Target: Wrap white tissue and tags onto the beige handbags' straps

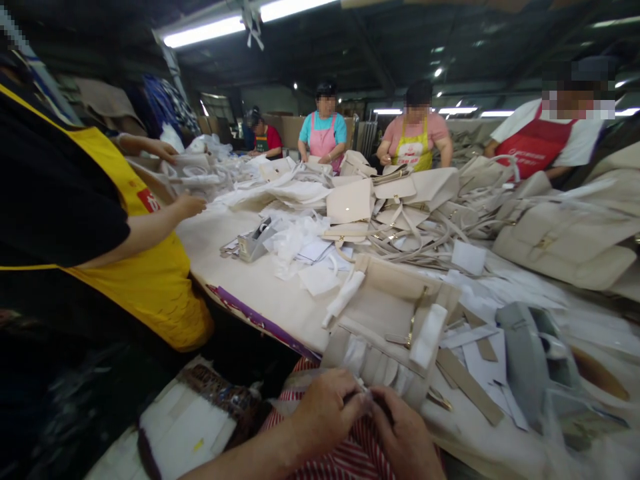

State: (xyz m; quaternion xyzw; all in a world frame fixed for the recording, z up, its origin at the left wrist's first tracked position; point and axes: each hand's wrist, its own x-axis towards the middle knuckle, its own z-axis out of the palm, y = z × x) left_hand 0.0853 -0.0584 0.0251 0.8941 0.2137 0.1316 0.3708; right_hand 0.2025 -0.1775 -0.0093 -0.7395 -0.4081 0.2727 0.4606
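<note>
Left hand and right hand each pinch their grip on a whitish piece between them.

Just ahead of the hands, an opened beige bag bars the way, with heaped bags beyond it; a bulky grey tape dispenser blocks the right; leftward, a bare strip of desk leaves room to pass, short of a second dispenser.

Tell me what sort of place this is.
Likely a handbag workshop or factory: beige bags heaped on a big shared table, several people in aprons around it, strip lights overhead.
</note>
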